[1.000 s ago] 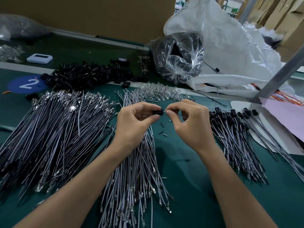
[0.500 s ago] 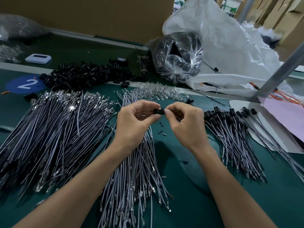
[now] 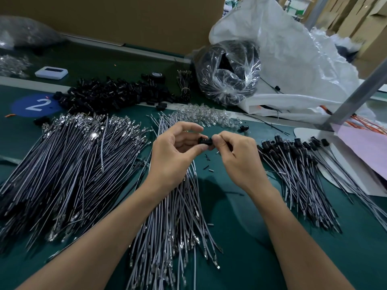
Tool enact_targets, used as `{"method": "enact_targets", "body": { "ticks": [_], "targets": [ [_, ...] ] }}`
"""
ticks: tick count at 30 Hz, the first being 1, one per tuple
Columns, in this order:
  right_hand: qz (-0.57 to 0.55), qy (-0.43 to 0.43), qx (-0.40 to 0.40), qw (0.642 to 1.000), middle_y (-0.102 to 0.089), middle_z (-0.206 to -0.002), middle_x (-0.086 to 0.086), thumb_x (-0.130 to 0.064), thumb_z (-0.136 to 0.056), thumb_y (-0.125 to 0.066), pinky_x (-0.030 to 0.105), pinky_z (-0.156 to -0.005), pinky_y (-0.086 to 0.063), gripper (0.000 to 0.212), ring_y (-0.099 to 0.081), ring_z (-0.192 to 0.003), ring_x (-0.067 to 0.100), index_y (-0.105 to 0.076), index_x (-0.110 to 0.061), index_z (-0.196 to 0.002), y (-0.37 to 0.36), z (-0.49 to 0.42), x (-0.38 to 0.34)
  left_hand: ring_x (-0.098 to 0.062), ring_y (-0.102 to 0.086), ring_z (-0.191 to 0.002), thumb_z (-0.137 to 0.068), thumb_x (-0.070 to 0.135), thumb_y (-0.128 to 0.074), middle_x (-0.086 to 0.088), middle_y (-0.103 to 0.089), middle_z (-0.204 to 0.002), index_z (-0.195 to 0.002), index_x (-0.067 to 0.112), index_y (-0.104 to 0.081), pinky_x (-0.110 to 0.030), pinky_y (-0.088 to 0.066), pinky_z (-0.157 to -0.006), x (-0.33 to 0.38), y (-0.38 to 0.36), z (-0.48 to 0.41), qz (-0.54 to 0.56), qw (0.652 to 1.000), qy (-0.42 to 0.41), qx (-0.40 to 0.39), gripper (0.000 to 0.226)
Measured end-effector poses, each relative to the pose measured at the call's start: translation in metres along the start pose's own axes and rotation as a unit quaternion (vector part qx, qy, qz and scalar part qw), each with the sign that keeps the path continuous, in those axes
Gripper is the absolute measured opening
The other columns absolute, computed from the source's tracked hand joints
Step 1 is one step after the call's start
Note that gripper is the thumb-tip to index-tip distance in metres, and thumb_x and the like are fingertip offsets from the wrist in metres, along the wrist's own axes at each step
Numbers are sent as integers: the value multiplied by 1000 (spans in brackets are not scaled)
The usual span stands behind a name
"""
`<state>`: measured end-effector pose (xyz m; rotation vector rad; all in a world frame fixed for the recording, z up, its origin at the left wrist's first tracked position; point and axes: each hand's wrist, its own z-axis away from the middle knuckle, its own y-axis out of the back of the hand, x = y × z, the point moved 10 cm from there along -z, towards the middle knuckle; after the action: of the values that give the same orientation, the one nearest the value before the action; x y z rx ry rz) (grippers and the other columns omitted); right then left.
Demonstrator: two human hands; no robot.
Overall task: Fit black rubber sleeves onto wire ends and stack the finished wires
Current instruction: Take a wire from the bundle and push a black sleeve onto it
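A: Where the green mat point(image 3: 240, 258) carries writing, what can be read?

B: A white "2" on a blue disc point(image 3: 37, 104), far left. The display on the white device point(image 3: 51, 72) behind it is too small to read.

A: Surroundings?

B: Loose black sleeves point(image 3: 113, 95) are heaped beyond the large wire bundle point(image 3: 69, 164). Clear parts point(image 3: 205, 116) lie ahead of the hands. A clear bag of black parts point(image 3: 228, 74) leans on a white sack point(image 3: 293, 59). The finished wires point(image 3: 299, 174) lie to the right, near a metal post point(image 3: 356, 91). A middle bundle point(image 3: 178, 216) runs under the left wrist.

A: Hands?

B: The left hand point(image 3: 173, 155) pinches the black rubber sleeve point(image 3: 204, 140) between thumb and forefinger, above the mat. The right hand point(image 3: 238, 155), fingers curled, pinches the sleeve's right end. Any wire in that grip is hidden.
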<state>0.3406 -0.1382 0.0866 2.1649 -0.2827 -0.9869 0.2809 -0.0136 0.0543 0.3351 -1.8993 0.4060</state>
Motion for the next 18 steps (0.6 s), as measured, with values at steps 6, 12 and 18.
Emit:
{"method": "enact_targets", "body": {
  "ticks": [6,12,18],
  "targets": [
    [-31,9,44,998,-65,-73,-6,-2,-88,-66,15,-64,-46,7,-59,-67,7,-70,-8,-88,13,-1,-3,-10,-73,-86,-77,0,-79,3,-77,-90,-98,23,-67,-18,-54,-76,-5,16,-3,6,999,21,48,33],
    [11,27,32,999,-63,-69,-1,-5,-90,-64,26,-61,-43,9,-55,-62,14,-70,-4,-82,11,1,-8,-9,-72,-82,-74,-3,-80,2,-76,-87,-93,17,-67,-16,-54,-75,-5,4,-1,-10,1000,17,3,30],
    [15,16,-27,999,-54,-71,-11,-9,-95,-59,11,-61,-34,10,-48,-64,0,-65,-10,-87,-2,0,-6,-9,-72,-79,-74,-4,-80,2,-77,-83,-97,17,-65,-17,-54,-73,-10,6,-1,16,999,41,19,35]
  ]
}}
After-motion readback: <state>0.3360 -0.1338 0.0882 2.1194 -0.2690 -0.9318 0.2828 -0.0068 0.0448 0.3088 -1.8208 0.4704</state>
